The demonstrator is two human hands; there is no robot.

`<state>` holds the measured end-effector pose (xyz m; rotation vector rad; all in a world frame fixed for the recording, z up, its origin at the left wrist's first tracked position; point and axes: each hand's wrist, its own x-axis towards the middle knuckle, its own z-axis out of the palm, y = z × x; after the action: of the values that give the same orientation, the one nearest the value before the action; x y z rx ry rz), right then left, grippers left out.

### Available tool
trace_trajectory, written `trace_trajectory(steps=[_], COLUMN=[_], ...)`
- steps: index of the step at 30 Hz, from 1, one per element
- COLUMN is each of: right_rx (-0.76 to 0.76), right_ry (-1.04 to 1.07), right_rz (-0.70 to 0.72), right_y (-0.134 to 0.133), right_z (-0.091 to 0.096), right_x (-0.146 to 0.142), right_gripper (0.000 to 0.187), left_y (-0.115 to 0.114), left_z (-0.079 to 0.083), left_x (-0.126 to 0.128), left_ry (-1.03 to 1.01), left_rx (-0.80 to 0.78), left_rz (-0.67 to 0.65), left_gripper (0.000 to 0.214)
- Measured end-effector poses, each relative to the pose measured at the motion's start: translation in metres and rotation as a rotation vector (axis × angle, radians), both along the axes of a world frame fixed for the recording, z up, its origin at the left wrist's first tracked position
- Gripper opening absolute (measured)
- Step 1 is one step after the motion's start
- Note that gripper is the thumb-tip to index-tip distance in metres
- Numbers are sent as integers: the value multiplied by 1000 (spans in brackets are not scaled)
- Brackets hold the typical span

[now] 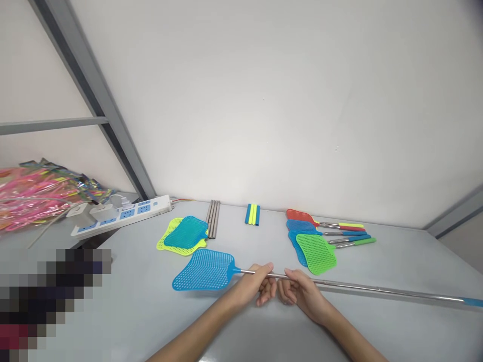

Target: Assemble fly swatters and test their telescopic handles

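A blue fly swatter (206,270) with a long extended metal rod (377,288) lies low across the grey table (151,306), its blue grip end at the far right edge. My left hand (256,284) is closed round the rod just right of the blue head. My right hand (298,289) is closed round the same rod right beside it, thumbs almost touching.
Loose yellow and teal swatter heads (183,235), metal rods (213,218), coloured foam grips (252,214) and several finished swatters (320,236) lie at the back. A white power strip (121,215) and pink packaged items (33,193) sit left. A blurred patch covers the lower left.
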<state>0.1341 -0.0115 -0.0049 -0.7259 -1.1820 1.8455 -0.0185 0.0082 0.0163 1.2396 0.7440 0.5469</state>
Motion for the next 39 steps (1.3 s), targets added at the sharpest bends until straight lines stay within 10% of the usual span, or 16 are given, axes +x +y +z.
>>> trace_trajectory(steps=[16, 39], right_rx=[-18, -47], right_ry=[39, 114], right_rz=[15, -66], right_y=[5, 8], right_z=[-4, 4], right_x=[2, 5], right_gripper=[48, 47], left_y=[2, 3], left_z=[-8, -1], left_x=[1, -3], left_ry=[74, -224], left_rx=[177, 35], left_rz=[193, 428], left_gripper=[39, 25])
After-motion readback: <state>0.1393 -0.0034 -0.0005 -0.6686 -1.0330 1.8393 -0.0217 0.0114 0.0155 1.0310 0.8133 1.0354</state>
